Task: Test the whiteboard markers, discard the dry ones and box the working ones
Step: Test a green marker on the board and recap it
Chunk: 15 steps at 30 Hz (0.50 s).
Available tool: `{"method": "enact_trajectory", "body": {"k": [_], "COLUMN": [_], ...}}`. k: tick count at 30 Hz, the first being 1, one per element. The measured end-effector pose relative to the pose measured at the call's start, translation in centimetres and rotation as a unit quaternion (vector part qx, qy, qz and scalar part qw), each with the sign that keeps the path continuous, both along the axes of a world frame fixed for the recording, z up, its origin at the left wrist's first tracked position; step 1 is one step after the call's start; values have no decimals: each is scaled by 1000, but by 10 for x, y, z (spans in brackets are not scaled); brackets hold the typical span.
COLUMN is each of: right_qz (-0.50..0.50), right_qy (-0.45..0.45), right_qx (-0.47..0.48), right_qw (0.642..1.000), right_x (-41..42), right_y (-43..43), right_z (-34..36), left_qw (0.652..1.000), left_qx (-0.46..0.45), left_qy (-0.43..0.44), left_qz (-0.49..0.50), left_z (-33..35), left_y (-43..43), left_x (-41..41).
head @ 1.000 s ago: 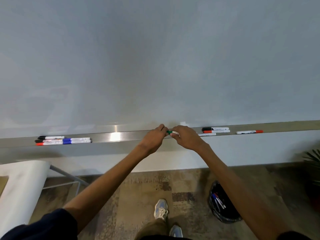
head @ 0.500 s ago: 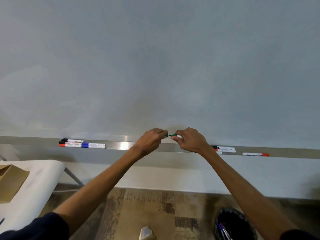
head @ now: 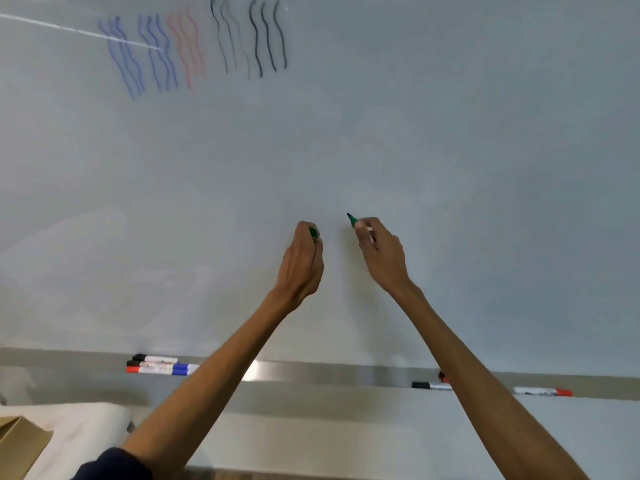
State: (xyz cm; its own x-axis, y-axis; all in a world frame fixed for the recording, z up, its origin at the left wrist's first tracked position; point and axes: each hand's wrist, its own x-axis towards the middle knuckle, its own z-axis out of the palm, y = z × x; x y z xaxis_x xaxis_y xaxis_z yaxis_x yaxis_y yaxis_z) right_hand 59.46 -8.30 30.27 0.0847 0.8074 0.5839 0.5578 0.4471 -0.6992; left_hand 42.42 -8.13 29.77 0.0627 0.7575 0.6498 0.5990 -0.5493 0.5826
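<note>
Now, my right grip (head: 381, 252) is pinched round the green marker (head: 353, 220), its bare tip pointing up and left at the whiteboard (head: 467, 140). Whether the tip touches the surface, I cannot tell. My left grip (head: 302, 261) is curled round the green cap (head: 313, 233), held near the marker, with the two apart. High on the left of the board are wavy test lines (head: 194, 46) in blue, red and black. Down on the metal tray (head: 311, 373), a cluster of markers (head: 157, 364) lies left of my left arm. A black-capped marker (head: 431, 386) lies between my arms and a red-capped marker (head: 542, 391) lies right of my right arm. At lower left, a cardboard box (head: 20, 448) sits on the white counter (head: 86, 427).
</note>
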Motion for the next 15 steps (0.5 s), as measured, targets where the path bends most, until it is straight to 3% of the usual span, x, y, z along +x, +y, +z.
{"method": "enact_trajectory", "body": {"k": [4,11,15], "right_qz": [38,109,135], "right_qy": [45,87,134], "right_qx": [75,144,179], "right_qw": [995,980,965], "right_x": [-20,-39,-42], "right_y": [15,31,38], "right_z": [50,119,155], "left_qw": [998,965,955], "left_qx": [43,249,277], "left_qy": [-43,-6,37], "left_qz": [26,77,101], "left_z": [50,110,123], "left_y": [24,60,87], "left_x": [-2,-15,-20]}}
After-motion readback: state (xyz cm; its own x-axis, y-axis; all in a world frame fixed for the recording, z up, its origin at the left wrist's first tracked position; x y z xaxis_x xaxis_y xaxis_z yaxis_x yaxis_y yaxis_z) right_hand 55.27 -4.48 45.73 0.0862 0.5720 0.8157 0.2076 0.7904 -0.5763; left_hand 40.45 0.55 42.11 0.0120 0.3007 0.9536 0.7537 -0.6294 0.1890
